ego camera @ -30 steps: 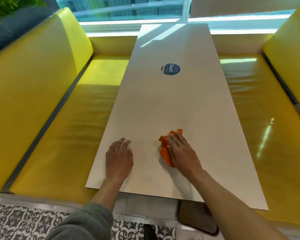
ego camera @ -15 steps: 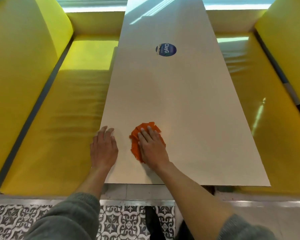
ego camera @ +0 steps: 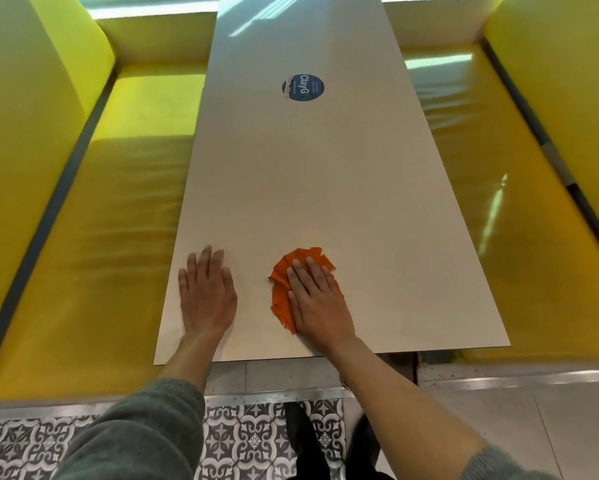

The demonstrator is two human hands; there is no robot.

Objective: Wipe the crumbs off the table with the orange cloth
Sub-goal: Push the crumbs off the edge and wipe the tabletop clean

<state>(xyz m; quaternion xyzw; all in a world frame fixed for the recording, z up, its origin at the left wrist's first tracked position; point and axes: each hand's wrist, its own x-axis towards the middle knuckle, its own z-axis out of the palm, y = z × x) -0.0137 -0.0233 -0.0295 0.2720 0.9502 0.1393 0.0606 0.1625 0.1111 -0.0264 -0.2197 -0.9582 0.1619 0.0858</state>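
A long pale table point(ego camera: 325, 188) stretches away from me. Near its front edge lies a crumpled orange cloth point(ego camera: 282, 284), spread flat under my right hand point(ego camera: 317, 299), which presses on it with fingers straight. My left hand point(ego camera: 206, 292) rests palm-down on the bare tabletop to the left of the cloth, near the table's left edge, holding nothing. No crumbs are distinct on the surface.
A round blue sticker point(ego camera: 303, 88) sits on the far half of the table. Yellow padded benches point(ego camera: 100, 237) point(ego camera: 519, 209) flank both long sides. Patterned floor tiles point(ego camera: 256, 441) lie below the table's front edge.
My right hand slid the cloth left and toward me, flattening it. My left hand shifted toward the table's left edge. The view tilted down and closer.
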